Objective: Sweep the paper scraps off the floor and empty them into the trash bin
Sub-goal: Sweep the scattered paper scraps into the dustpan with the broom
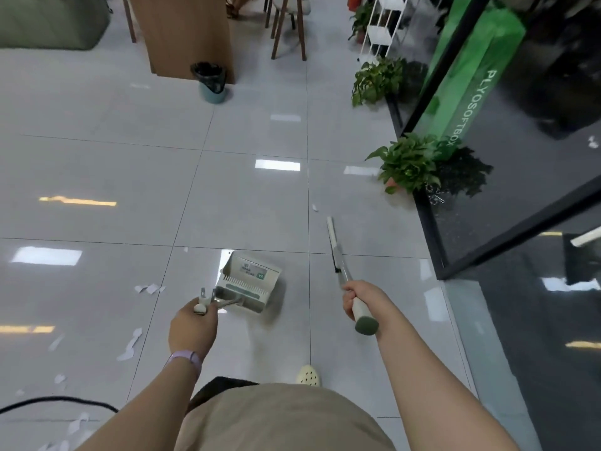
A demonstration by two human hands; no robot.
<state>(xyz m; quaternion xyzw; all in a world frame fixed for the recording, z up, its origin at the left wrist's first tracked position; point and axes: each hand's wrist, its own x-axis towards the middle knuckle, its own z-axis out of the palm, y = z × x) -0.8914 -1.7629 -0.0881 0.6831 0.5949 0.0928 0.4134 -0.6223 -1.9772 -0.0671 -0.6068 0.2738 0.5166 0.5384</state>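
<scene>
Two hands, tools gripped, sweeping barely begun
Left hand (192, 323) holds dustpan (248, 281), right hand (357, 299) broom (336, 252); paper scraps (130, 345) still litter floor (97, 177).

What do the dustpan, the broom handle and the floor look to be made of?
Dustpan: apparently matte cream plastic, with moulded comb teeth. Broom handle: probably bare metal tube, silvery, with a pale grip sleeve. Floor: glossy grey tile, with grout lines and mirrored ceiling lights.

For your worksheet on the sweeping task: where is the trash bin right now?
In the head view, the trash bin stands far ahead, upper centre-left, against the foot of the wooden panel.
</scene>
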